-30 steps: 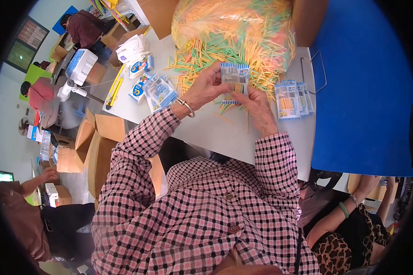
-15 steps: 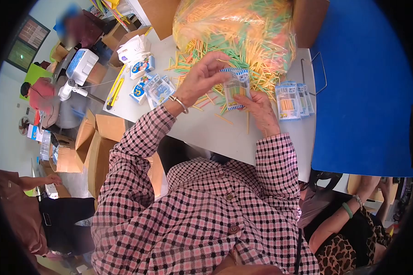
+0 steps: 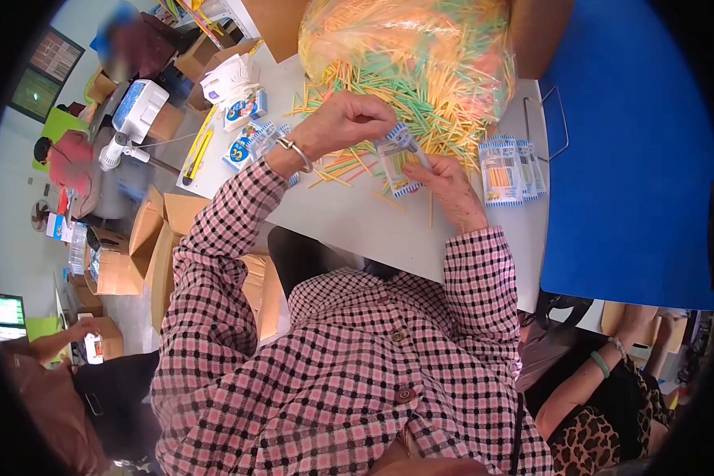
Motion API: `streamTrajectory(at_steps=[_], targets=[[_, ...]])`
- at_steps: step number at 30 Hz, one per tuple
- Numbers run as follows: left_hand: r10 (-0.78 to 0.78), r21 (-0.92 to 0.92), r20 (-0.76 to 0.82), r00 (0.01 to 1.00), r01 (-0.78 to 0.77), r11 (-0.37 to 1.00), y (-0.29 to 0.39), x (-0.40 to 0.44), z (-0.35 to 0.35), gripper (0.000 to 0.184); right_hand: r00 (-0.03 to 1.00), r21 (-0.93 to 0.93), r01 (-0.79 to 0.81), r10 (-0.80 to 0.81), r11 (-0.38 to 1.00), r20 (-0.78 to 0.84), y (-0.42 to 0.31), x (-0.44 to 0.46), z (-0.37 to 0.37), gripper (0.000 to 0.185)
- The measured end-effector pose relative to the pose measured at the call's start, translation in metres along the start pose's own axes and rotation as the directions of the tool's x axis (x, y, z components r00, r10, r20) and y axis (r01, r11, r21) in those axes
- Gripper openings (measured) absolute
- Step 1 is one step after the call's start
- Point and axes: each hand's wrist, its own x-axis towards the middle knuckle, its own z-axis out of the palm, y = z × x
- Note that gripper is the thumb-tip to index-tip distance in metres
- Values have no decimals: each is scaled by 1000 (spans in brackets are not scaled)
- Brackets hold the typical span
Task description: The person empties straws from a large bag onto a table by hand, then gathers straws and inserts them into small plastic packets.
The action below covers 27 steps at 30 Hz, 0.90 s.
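A small clear packet with blue-and-white striped ends [image 3: 399, 161] is held above the white table. Yellow and green sticks show inside it. My right hand [image 3: 452, 190] grips its lower right side, thumb across the front. My left hand [image 3: 343, 123] is closed in a pinch at the packet's upper left corner; the fingertips are partly hidden. Behind both hands, loose yellow, green and orange sticks [image 3: 420, 119] spill from a large clear bag [image 3: 404, 40]. Several similar filled packets [image 3: 501, 170] lie overlapping to the right of my right hand.
More packets [image 3: 263, 143] and small blue-and-white boxes [image 3: 244, 109] lie on the table's left, near a yellow cutter knife [image 3: 198, 157]. A blue board [image 3: 627, 159] borders the right side. Open cardboard boxes [image 3: 163, 246] stand at left. Other people are nearby, including a braceleted arm [image 3: 587, 381].
My left hand has moved slightly left and turned, its fingers curling at the packet's top. The packet now tilts left. The person at lower left has shifted.
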Motion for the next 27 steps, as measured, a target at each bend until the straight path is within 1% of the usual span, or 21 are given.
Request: streamTrajectory(at_steps=[1,4,5,8,9,12,13,16,17,20,21,23,24,25,26,27], targets=[[-1,-1,3,1000,1,1000,1,1,-1,15,1000,1,-1,1,1000,-2,0,0,0,24],[-56,123,89,994,45,991,3,2,-2,13,1000,9,21,-21,1000,17,-1,-2,2,24],[-58,122,89,994,47,991,2,2,-2,13,1000,10,20,-20,1000,17,-1,-2,2,24],[-90,328,160,983,33,944,1,5,-1,13,1000,-25,-2,3,1000,6,-1,-2,0,26],[-91,327,163,983,33,944,1,6,-1,13,1000,-24,-3,3,1000,4,-1,-2,0,26],[-189,355,160,969,122,927,1,7,0,13,1000,-40,-20,20,999,4,-2,-2,0,26],[-189,355,160,969,122,927,-2,7,0,13,1000,-40,-20,20,999,5,-1,-1,-1,26],[-140,141,130,982,122,983,-10,5,4,12,1000,-96,19,-20,995,-13,4,1,-3,26],[-140,141,130,981,122,982,-10,4,5,12,1000,-96,19,-20,995,-13,4,1,-3,26],[-100,76,-18,995,101,992,-6,0,9,10,994,-33,58,-61,998,-88,2,2,1,26],[-102,76,-21,995,103,992,-7,1,11,10,995,-33,57,-59,998,-85,4,1,0,26],[-43,118,8,999,41,992,-13,4,14,11,993,-191,31,-53,981,-110,14,-2,-11,26],[-25,157,-3,1000,25,987,-16,1,8,12,994,-267,34,-59,963,-90,14,4,-11,25],[96,296,97,991,-121,947,-30,4,2,14,989,-261,99,-123,960,-76,14,7,-9,25],[173,426,209,963,-249,870,-42,10,-4,17,982,-245,168,-185,955,-48,16,6,-7,24],[17,320,145,989,-63,945,-23,3,1,19,994,-383,93,-110,919,-24,11,8,-11,23]])
